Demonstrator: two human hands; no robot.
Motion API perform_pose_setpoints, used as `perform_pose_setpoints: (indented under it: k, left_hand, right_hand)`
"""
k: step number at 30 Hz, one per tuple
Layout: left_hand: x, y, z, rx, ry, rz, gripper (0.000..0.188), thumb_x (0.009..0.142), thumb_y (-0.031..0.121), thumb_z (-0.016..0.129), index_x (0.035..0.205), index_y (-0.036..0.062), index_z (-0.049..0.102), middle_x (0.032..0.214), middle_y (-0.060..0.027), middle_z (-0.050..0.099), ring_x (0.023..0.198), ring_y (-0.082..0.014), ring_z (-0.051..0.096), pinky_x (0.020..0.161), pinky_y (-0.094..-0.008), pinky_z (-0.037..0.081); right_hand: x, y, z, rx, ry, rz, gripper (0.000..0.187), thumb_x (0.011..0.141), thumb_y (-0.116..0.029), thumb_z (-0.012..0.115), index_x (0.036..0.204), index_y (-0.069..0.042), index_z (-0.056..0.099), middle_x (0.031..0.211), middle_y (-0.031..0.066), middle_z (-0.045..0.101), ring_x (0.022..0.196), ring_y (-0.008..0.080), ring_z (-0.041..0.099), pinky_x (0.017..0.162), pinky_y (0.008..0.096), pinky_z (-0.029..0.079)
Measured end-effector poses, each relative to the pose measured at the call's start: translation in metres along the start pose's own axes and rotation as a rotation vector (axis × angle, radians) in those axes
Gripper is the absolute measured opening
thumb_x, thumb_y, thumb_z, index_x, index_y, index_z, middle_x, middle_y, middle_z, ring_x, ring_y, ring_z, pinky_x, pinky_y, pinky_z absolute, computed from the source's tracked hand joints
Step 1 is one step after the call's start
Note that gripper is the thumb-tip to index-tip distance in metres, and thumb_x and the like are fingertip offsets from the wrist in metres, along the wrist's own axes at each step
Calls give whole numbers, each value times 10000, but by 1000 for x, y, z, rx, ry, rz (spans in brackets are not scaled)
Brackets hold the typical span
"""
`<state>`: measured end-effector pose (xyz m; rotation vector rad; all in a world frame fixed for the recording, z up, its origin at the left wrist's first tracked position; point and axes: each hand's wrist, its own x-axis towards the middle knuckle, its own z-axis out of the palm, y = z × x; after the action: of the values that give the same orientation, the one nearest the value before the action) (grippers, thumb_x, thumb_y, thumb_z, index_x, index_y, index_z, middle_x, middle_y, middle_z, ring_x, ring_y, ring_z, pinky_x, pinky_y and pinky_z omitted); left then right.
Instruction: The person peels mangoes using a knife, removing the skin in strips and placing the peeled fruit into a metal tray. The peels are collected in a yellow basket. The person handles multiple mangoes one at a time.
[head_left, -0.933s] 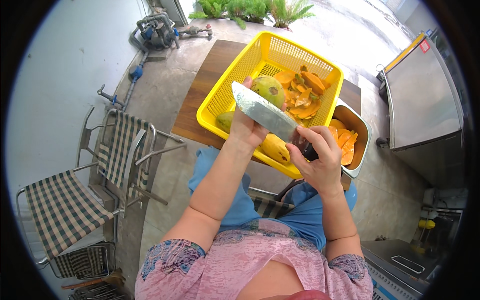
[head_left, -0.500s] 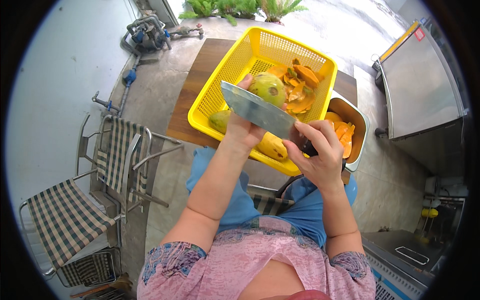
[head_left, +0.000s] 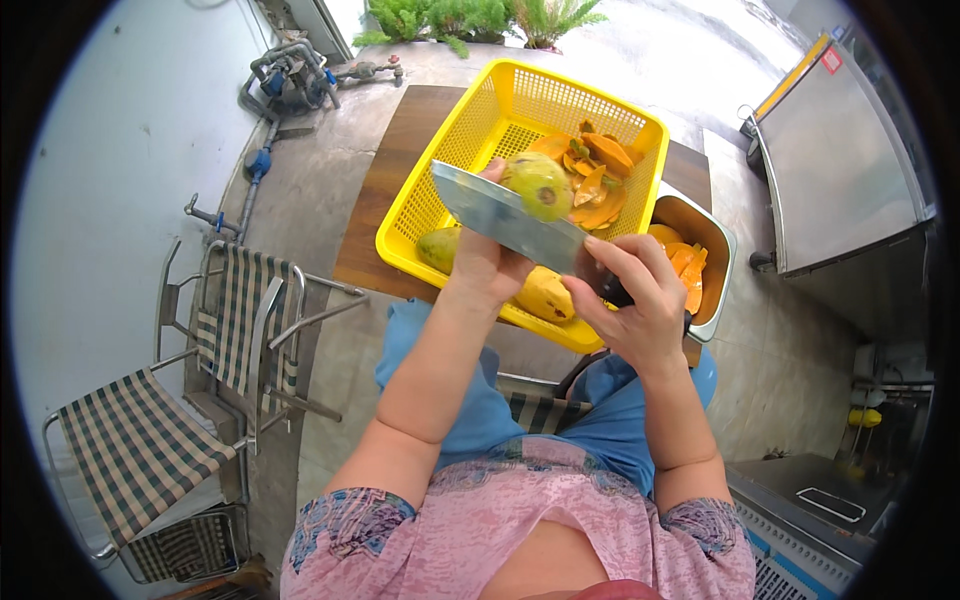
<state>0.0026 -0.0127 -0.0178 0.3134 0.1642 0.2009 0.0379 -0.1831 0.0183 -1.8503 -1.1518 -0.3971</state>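
My left hand point(head_left: 490, 262) is closed around a green-yellow papaya point(head_left: 540, 187), holding it up over the yellow basket point(head_left: 401, 235). The broad steel blade of a cleaver point(head_left: 510, 216) crosses in front of the fruit and hides part of my left palm and fingers. My right hand point(head_left: 640, 300) grips the cleaver's dark handle, thumb and forefinger pinched near the blade's base. Below the hands, a yellow papaya point(head_left: 545, 293) with dark spots and a greener papaya point(head_left: 437, 249) lie in the basket. Orange peelings point(head_left: 600, 180) are heaped at its far right.
A metal pan point(head_left: 722, 262) with orange fruit pieces point(head_left: 688, 268) stands right of the basket. Both rest on a wooden table point(head_left: 375, 235). Checked folding chairs point(head_left: 145, 450) stand at left, with pipes point(head_left: 290, 75) behind them. A steel cabinet point(head_left: 840, 160) is at right.
The cleaver blade has shifted slightly left relative to the papaya, and the papaya has turned or moved a little. Both hands keep their holds. The whole view has shifted slightly.
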Motion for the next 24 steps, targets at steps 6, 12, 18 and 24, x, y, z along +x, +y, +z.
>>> perform_pose_setpoints:
  k: [6, 12, 18, 24]
  left_hand:
    - [3, -8, -13, -28, -28, -7, 456, 920, 438, 469, 1164, 56, 516, 1100, -174, 593, 1020, -337, 599, 866, -464, 525]
    - [0, 1, -5, -26, -3, 25, 460, 920, 441, 471, 1174, 60, 510, 1119, -174, 582, 1044, -340, 585, 884, -465, 516]
    - [-2, -8, -4, 62, -3, -7, 486, 913, 454, 488, 1208, 68, 492, 1170, -184, 550, 1086, -339, 561, 909, -456, 502]
    - [-4, -10, -6, 108, -63, -1, 546, 907, 457, 501, 1248, 32, 458, 1192, -199, 539, 1103, -341, 553, 921, -450, 497]
  right_hand:
    - [6, 1, 6, 8, 30, -43, 377, 633, -107, 815, 965, -42, 648, 802, 74, 570, 639, 174, 610, 546, 271, 511]
    - [-3, 8, -7, -15, 26, -4, 364, 651, -140, 806, 962, -44, 645, 801, 77, 575, 642, 197, 607, 544, 283, 504]
    - [10, 2, -5, -29, 32, -51, 372, 649, -154, 812, 967, -50, 648, 793, 73, 575, 621, 181, 603, 536, 280, 505]
    - [8, 3, -12, -28, 18, -50, 362, 649, -157, 811, 956, -50, 655, 793, 74, 572, 619, 189, 604, 536, 276, 506]
